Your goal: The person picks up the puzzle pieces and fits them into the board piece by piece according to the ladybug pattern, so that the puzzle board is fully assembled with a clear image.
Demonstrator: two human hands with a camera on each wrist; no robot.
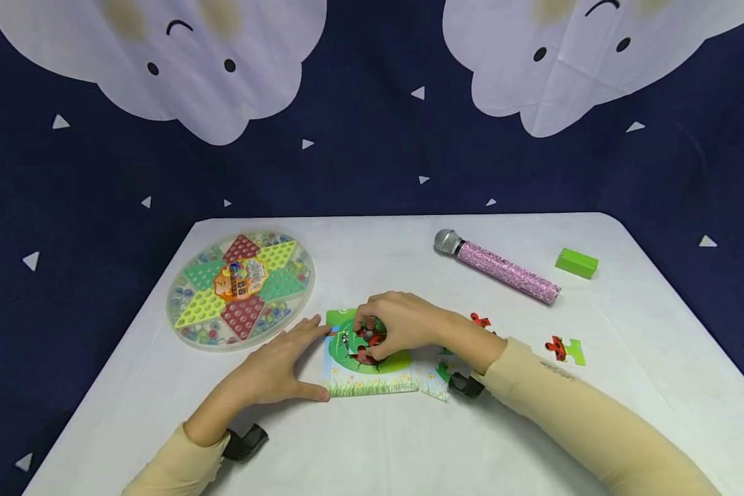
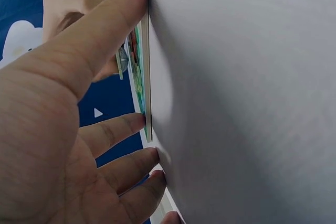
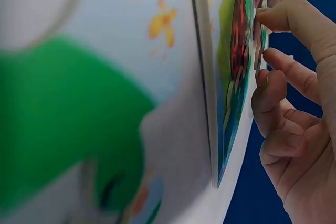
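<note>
A ladybug picture puzzle board [image 1: 372,386] lies on the white table, green at the top with grass and flowers along its lower edge. My left hand [image 1: 269,368] is spread at its left side, thumb and index finger touching the edge, as the left wrist view also shows. Over the board, my right hand [image 1: 404,320] pinches a small puzzle piece [image 3: 258,45] between thumb and fingers, held slightly off the picture. From above, the fingers cover part of this piece. Under the right wrist a second flowered board [image 1: 432,387] is partly hidden.
Loose puzzle pieces [image 1: 565,350] lie to the right, with a red one [image 1: 480,320] beside the right forearm. A round Chinese checkers board with marbles [image 1: 273,282] sits at the left. Farther back are a pink glitter microphone [image 1: 508,271] and a green block [image 1: 576,263].
</note>
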